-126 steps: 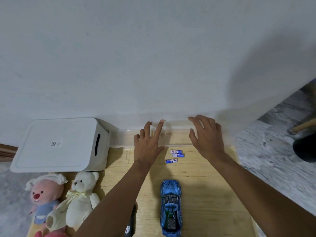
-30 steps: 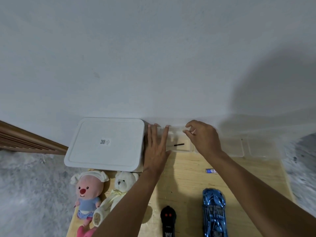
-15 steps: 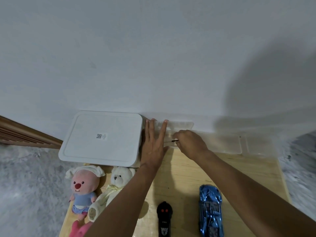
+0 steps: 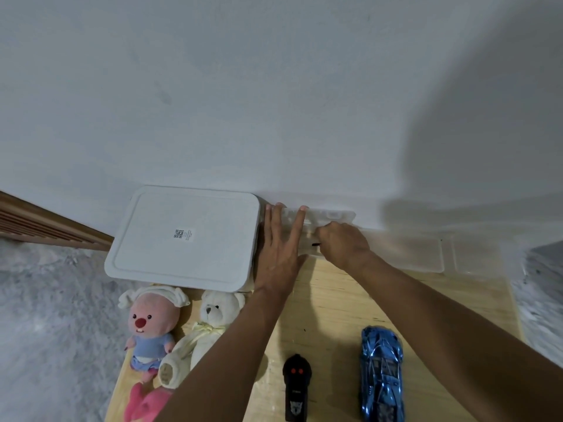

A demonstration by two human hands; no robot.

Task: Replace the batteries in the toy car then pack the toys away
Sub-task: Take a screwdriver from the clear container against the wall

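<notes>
The blue toy car [image 4: 380,373] lies on the wooden board [image 4: 335,303] at the lower right, with a black remote [image 4: 297,385] to its left. At the back, against the wall, sits a clear plastic tray [image 4: 332,215]. My left hand [image 4: 278,254] rests flat on the tray's left end, fingers spread. My right hand [image 4: 342,246] is curled over the tray, pinching a thin dark tool [image 4: 316,244] whose tip pokes out to the left. No batteries are visible.
A white lidded storage box [image 4: 182,236] stands left of the tray. A pink plush [image 4: 149,324], a white teddy bear [image 4: 210,324] and another pink toy [image 4: 146,403] lie in front of it. Clear lids [image 4: 420,254] lie at the right, with grey carpet on both sides.
My right hand has come down from the tray's right side onto the thin dark tool and closed on it. The left hand stays flat on the tray. The battery seen a second ago is out of sight.
</notes>
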